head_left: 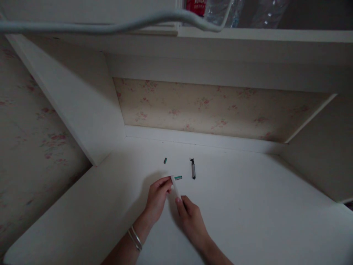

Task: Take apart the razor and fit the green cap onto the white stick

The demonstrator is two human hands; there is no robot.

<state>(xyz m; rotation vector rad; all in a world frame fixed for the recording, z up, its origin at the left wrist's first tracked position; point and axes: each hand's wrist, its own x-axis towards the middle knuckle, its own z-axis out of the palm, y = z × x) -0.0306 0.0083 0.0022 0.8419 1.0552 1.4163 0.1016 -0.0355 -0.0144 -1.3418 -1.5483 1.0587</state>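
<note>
A: What fills the frame, biggest first?

B: A white desk (248, 206) runs across the lower half; behind it, at mid-frame, a floral back panel (209, 110) sits under a white shelf (248, 36); floral wallpaper (33, 140) covers the left edge; a pale cable (110, 26) droops across the top; a red label and clear bottles show dimly at the top centre.

A: And the hands?

B: Both are at lower centre, close together; the left hand (157, 198), with bangles (135, 238) on its wrist, has its fingertips pinched on the upper end of a thin white stick (175, 188); the right hand (191, 217) has thumb and finger closed on the lower end; so the stick runs slantwise between them, just above the desk.

A: The small bits?

B: A green cap-like piece (178, 177) lies at the stick's upper tip; whether touching it I cannot tell; a black pen-like tool (193, 170) lies just right of that, upright in the frame; a tiny green piece (165, 160) lies apart, up and to the left.
</note>
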